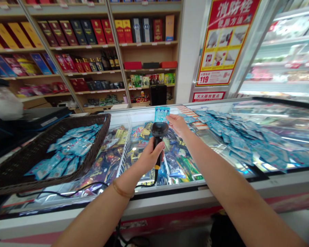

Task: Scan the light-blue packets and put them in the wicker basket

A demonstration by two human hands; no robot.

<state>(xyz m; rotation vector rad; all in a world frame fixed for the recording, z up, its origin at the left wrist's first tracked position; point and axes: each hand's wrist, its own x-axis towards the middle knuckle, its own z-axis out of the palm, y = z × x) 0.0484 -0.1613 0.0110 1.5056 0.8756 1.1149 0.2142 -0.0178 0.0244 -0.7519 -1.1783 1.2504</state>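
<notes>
My left hand [152, 154] is wrapped round the handle of a black barcode scanner [159, 129], upright over the freezer's glass top. Just beyond the scanner's head, my right hand [178, 124] pinches a small blue packet [161, 112] by its right edge. The scanner head covers the packet's lower part. To the left, a brown woven basket [103, 132] holds several similar blue packets [77, 145]. A large loose pile of blue packets [237, 135] lies on the glass to the right.
The chest freezer [175, 202] has a glass top, with bagged frozen goods [113, 144] below. A black cable [92, 185] runs across the glass from the scanner. Behind stand a small black screen [158, 95] and shelves [149, 44] of boxes; a red fire-hydrant poster [226, 41] hangs at right.
</notes>
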